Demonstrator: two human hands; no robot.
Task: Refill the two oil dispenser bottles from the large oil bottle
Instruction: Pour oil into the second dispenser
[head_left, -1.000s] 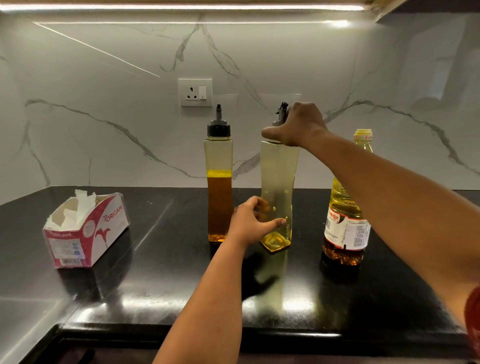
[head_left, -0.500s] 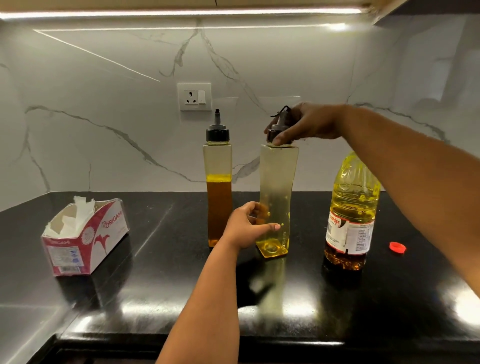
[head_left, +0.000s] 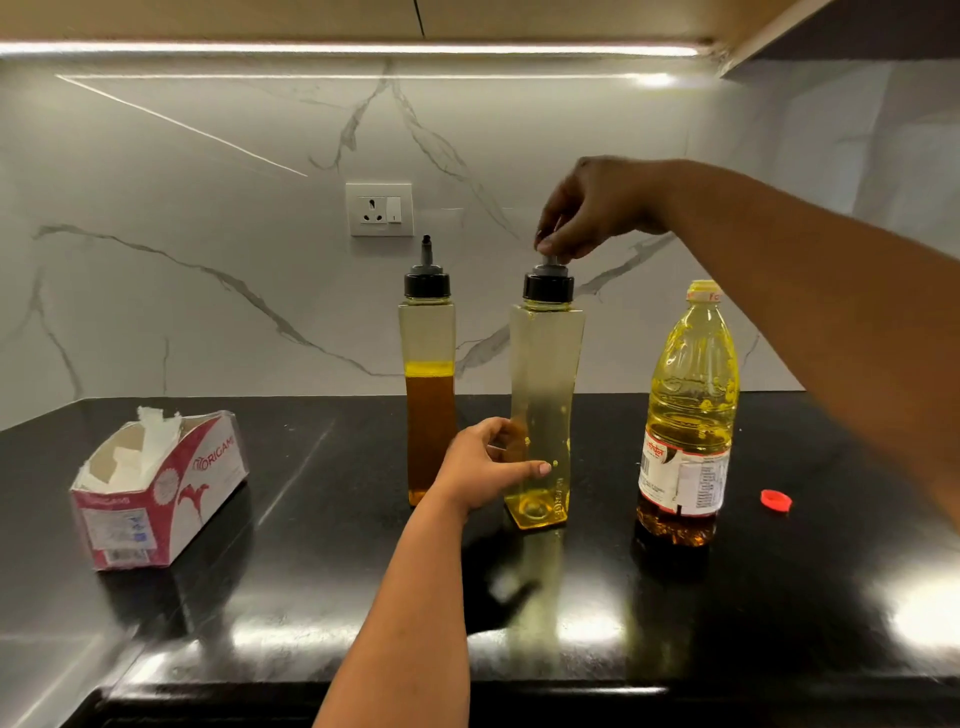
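A: Step?
B: Opening the near-empty dispenser bottle (head_left: 545, 415), standing at 12 o'clock mid-counter. The left hand (head_left: 485, 467) is wrapping its lower body, fingers curled round it; the right hand (head_left: 587, 213) is pinching the spout (head_left: 549, 260) above the black cap (head_left: 548, 287).
A: Others?
B: Half-full dispenser (head_left: 428, 389) sitting at its 9 o'clock, big oil bottle (head_left: 688, 415) at 3, uncapped, red lid (head_left: 776, 501) lying further right.
A: Next?
B: Probably unscrewing the cap before pouring.

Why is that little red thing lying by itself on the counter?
That is a red cap, loose on the black counter to the right of the big oil bottle, whose top is open. The tissue box also looks torn open. No oil looks spilled.
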